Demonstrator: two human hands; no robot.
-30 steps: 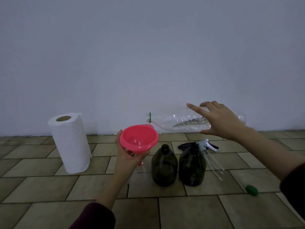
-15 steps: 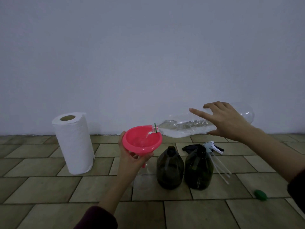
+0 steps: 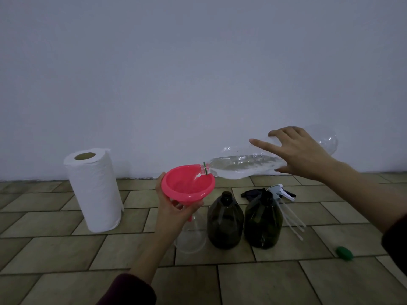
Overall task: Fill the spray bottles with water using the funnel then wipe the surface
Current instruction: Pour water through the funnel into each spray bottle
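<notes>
Tiled flooring [image 3: 66, 249] runs back to a plain pale wall, and everything you need sits around the pink funnel [image 3: 187, 185]. Nearest you, your left hand [image 3: 174, 213] grips that funnel under its bowl, with its spout pointing down into a clear spray bottle [image 3: 191, 236] standing directly beneath; whether the spout sits in the neck is hidden by your fingers. Just right of the funnel stand two dark spray bottles [image 3: 225, 221] [image 3: 263, 221], both uncapped and upright, touching or nearly so. Well right of the funnel and close to you lies a green cap [image 3: 344, 253]. Behind the dark pair lie the spray heads [image 3: 279, 191] with their white tubes. Left of the funnel stands a paper towel roll [image 3: 94, 190]. Above and right of it, your right hand [image 3: 301, 154] is wrapped over the top of a clear water bottle [image 3: 242, 167], tilted nearly flat, its mouth at the funnel's rim and water just entering. You look to be on the first fill. Next, keep the tilt gentle so the funnel does not overflow, hold the spout steady over the neck, and stop before the clear bottle brims; the dark bottles and the wiping remain.
</notes>
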